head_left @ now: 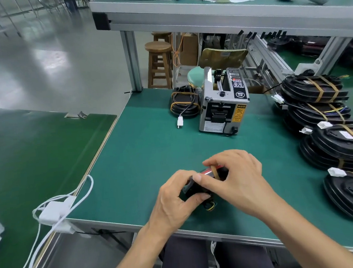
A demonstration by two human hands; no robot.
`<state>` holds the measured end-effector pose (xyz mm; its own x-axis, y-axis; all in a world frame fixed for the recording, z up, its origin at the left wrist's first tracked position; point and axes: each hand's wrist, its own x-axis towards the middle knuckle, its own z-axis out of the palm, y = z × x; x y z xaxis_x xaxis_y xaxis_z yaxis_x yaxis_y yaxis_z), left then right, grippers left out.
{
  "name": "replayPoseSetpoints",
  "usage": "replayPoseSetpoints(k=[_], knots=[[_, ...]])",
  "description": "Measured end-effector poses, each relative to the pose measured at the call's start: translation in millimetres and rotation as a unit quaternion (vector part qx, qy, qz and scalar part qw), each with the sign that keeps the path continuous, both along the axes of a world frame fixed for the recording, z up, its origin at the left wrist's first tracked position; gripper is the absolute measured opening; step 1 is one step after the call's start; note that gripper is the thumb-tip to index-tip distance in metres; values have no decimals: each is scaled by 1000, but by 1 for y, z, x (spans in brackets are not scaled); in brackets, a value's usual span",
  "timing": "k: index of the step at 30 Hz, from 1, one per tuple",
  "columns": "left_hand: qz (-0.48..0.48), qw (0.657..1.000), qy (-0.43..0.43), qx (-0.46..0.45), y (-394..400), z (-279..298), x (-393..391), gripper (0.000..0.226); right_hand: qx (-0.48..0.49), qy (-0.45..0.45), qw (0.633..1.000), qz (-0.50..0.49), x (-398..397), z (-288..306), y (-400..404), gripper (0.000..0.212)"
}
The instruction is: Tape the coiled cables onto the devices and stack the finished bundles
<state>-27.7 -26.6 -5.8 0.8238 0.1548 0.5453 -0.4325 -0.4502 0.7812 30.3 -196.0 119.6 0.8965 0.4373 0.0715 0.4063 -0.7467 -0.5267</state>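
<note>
A black device (191, 190) with a red edge and a tan tape strip (215, 171) stands on its edge near the front of the green table (143, 157). My left hand (176, 199) grips its left side. My right hand (236, 180) holds its right side, fingers pressing on the tape over the top. Most of the device is hidden by my hands. A coiled cable end (210, 207) shows under it. One taped bundle (184, 103) lies left of the tape dispenser (222, 100). Stacks of taped bundles (326, 122) stand at the right.
A white adapter with white cables (55, 211) hangs over the table's left front corner. A second green table (36, 157) adjoins on the left. Wooden stools (159, 63) and a chair stand behind the table. An upper shelf (225, 13) spans overhead.
</note>
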Motion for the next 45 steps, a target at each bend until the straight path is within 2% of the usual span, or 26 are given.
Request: replayPoseSetpoints(k=[2, 5, 7, 13, 16, 21, 23, 25, 27, 30, 31, 35, 38, 45], knots=[[-1, 1000, -4, 2, 0, 0, 0, 30, 22, 3, 1000, 1, 1, -5, 0, 49], [3, 1000, 4, -3, 0, -3, 0, 36, 65, 16, 998, 0, 2, -10, 0, 19], [13, 1000, 11, -4, 0, -4, 0, 42, 87, 23, 996, 3, 3, -14, -2, 6], [14, 1000, 14, -1, 0, -2, -1, 41, 108, 9, 994, -10, 2, -23, -1, 17], [-1, 1000, 6, 3, 0, 0, -1, 34, 93, -19, 995, -13, -2, -28, -1, 44], [9, 1000, 16, 7, 0, 0, 0, 21, 18, -49, 999, 8, -10, -25, 2, 65], [7, 1000, 12, 7, 0, -1, 0, 20, 24, -21, 999, 10, -11, -19, 3, 68], [8, 1000, 12, -1, 0, -1, 0, 25, 94, 30, 995, 8, -5, -11, 1, 62], [25, 1000, 0, 5, 0, -2, -1, 33, 156, 57, 986, -9, 8, -4, -3, 47], [42, 997, -41, 48, -2, -3, -4, 37, 242, 53, 965, -84, 47, 8, -7, 10], [49, 995, -53, 64, -3, -3, -5, 38, 273, 66, 953, -115, 64, 10, -7, 7], [123, 987, -71, 72, -3, -2, -10, 42, 357, 171, 889, -230, 124, 1, 3, 16], [171, 983, -57, 37, -3, -1, -13, 50, 397, 195, 857, -264, 150, -10, 17, 16], [155, 986, -59, 30, -2, 3, -14, 43, 420, 173, 840, -297, 172, -22, 45, 24]])
